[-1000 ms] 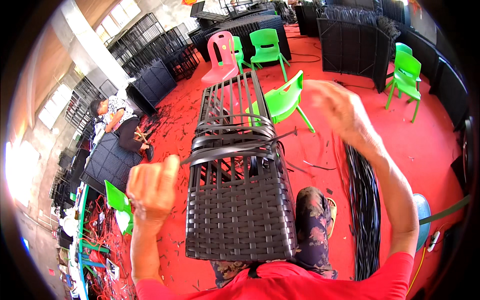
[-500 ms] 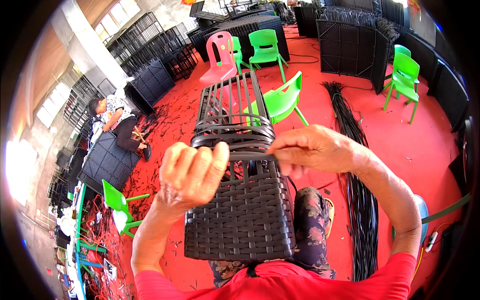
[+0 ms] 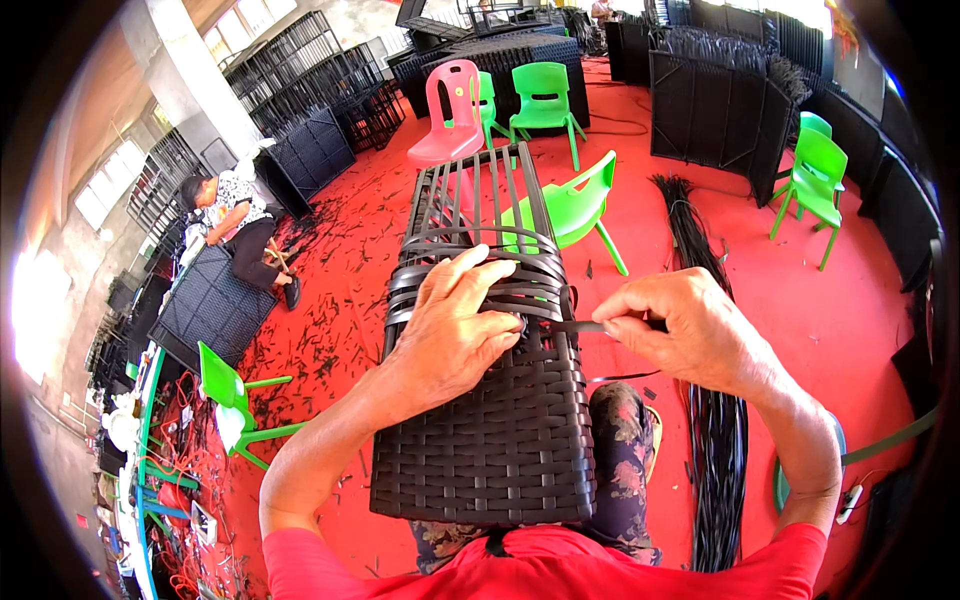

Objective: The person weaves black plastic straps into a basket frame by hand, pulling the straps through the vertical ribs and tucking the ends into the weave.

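A long black frame (image 3: pixel 483 445) lies across my lap and points away from me. Its near part is closely woven from flat black strips, while bare lengthwise strips show at the far end. Several loose loops of strip (image 3: pixel 530 287) cross its middle. My left hand (image 3: pixel 445 335) rests on these with its fingers stretched out, the fingertips touching the loops and weave. To the right of the frame, my right hand (image 3: pixel 690 325) pinches a flat black strip (image 3: pixel 577 326) between thumb and forefinger. That strip runs from the frame's right edge to the pinch.
A green chair (image 3: pixel 575 210) stands just beyond the frame, with a pink chair (image 3: pixel 450 115) farther back. On the red floor, a long bundle of black strips (image 3: pixel 717 440) lies at right. A person (image 3: pixel 240 210) sits at far left among black woven panels (image 3: pixel 215 305).
My left hand has opened from a closed grip and come down onto the loops. My right hand has moved right and slightly down, drawing the strip outward.
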### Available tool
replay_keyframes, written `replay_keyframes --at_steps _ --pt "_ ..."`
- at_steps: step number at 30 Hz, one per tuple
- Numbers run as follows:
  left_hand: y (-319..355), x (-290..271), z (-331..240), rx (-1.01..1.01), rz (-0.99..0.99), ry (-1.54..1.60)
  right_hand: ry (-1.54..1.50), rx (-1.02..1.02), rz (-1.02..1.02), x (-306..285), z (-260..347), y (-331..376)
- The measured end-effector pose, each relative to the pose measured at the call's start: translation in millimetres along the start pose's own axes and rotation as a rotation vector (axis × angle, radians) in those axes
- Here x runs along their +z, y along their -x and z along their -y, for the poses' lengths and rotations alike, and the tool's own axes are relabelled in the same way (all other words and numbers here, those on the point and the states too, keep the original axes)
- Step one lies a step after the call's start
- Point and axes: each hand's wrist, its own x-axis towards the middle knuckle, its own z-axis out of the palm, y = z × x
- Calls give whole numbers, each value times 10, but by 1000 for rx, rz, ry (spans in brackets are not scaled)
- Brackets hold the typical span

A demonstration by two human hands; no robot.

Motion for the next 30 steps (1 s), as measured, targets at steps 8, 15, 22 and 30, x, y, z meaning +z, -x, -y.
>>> replay_keyframes --at_steps 8,15,22,30 --pt "-115 158 132 25 157 37 37 9 75 208 -22 -113" --pt "-44 122 193 -119 24 394 -110 135 9 340 -54 -27" --pt "279 -202 228 -373 -197 809 129 -163 -71 464 120 -259" --pt "458 -156 305 -310 -169 746 -218 281 416 565 259 -643"
